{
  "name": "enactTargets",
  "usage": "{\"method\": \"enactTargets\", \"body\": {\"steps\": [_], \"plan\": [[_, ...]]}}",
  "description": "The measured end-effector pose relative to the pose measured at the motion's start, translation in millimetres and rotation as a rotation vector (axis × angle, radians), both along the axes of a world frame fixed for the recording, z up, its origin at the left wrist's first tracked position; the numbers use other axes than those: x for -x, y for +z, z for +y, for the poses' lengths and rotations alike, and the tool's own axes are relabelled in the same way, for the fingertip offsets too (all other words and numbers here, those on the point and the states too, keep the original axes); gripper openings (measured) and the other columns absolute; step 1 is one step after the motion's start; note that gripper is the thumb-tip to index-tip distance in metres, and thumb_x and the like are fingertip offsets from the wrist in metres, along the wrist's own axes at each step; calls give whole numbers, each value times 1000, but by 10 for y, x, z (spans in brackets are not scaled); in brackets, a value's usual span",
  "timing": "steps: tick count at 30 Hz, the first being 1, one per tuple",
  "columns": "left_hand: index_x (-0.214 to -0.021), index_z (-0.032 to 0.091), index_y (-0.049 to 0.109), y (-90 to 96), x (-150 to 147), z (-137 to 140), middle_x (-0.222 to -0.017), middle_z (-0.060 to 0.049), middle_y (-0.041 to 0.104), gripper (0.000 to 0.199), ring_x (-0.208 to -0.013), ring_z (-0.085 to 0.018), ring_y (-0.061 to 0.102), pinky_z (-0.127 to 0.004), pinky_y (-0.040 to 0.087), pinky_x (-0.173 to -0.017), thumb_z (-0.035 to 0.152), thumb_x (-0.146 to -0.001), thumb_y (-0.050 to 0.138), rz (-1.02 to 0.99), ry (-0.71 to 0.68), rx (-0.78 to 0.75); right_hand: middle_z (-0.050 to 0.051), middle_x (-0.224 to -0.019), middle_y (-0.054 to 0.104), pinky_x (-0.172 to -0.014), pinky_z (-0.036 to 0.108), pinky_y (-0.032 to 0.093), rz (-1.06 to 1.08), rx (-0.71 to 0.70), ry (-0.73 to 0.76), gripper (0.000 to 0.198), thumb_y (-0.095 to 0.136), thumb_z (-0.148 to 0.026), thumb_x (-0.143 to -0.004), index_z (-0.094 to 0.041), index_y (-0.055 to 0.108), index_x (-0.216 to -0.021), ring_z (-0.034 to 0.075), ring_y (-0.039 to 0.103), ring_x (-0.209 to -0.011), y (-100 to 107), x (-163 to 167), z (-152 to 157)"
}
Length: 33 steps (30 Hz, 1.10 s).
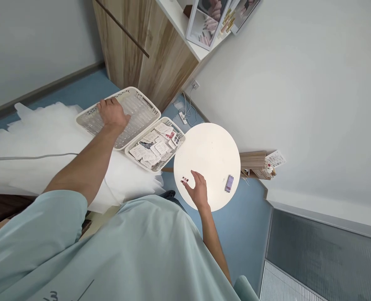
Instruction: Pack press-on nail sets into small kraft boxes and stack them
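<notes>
My left hand (113, 113) is palm down over the larger cream plastic basket (143, 100), thumb spread away from the bent fingers. Rows of clear plastic pieces (133, 109) fill that basket; the fingertips partly hide against them, and I see nothing held. Above the round white table (209, 146), my right hand (199, 190) is open, with a gap between thumb and fingers. Beside its thumb tip lies a small white piece with dark red spots (184, 179); whether they touch I cannot tell.
A smaller basket (156, 169) of white cards (161, 147) adjoins the larger one, over white sheeting (57, 125). A purple blurred object (229, 183) is on the table. A wooden cabinet (141, 37), a power strip (182, 118) and a small wooden shelf (253, 161) stand around.
</notes>
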<state>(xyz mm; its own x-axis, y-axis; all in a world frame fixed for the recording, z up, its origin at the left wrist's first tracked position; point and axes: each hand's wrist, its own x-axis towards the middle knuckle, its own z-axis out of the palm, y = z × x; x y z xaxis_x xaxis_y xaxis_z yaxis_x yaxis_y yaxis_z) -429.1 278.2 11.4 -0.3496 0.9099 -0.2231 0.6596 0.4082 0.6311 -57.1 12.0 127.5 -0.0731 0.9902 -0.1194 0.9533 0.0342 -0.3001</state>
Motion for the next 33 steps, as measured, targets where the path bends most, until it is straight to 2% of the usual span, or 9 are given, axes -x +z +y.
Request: {"method": "enactTargets", "body": {"steps": [6,11,14,16,20,24,28,33], "plan": [[-144,-14,42,153,-19,-66,-160,-35,51,101,-146,-38,38,-55,23,-128,68,-94,73,67,-21,22,15,-154,68,-123,53,53,51,3,40,57,76,-34,-103,-23,60,-157,33,61,-146,-30,-21,67],[-145,-14,38,326,-49,-125,-160,-32,50,102,-149,-40,36,-56,22,-128,72,-99,69,91,-31,-19,15,-154,68,-123,54,52,92,12,53,57,74,-33,-103,-23,60,-158,33,61,-147,-78,-89,51],[-145,-12,38,445,-147,-227,-161,-29,50,93,-151,-41,35,-57,20,-131,62,-102,72,52,-10,-60,16,-153,68,-123,54,52,126,15,53,57,73,-34,-103,-22,60,-158,34,60,-146,-124,-152,30],[-145,-10,42,534,-297,-335,-157,-28,54,87,-148,-40,41,-55,23,-131,51,-97,80,40,18,-90,16,-153,68,-123,55,52,151,15,52,58,74,-35,-103,-23,60,-158,34,60,-146,-148,-199,30],[-138,4,59,721,-840,-666,-140,-20,70,72,-135,-38,58,-51,41,-120,42,-84,89,-38,65,-160,16,-155,67,-124,56,50,211,-7,42,58,75,-35,-101,-24,62,-156,34,59,-147,-120,-311,77],[-139,17,63,936,-1575,-1183,-135,-11,75,71,-119,-31,71,-44,55,-108,42,-78,90,-283,-42,-271,16,-156,66,-127,54,47,332,-56,-4,58,78,-37,-99,-23,64,-153,33,58,-149,74,-491,154],[-150,22,60,1170,-2266,-1781,-141,-10,74,79,-121,-30,72,-45,56,-110,41,-79,88,-390,-207,-435,12,-155,67,-127,52,48,574,-95,-156,59,81,-48,-96,-26,66,-148,31,60,-147,371,-741,190],[-154,24,59,1303,-2895,-2274,-145,-11,73,76,-130,-34,67,-52,52,-118,37,-83,84,-314,-438,-549,10,-151,69,-120,50,55,817,-40,-315,63,87,-55,-86,-27,66,-138,29,68,-135,585,-1068,94]]}}
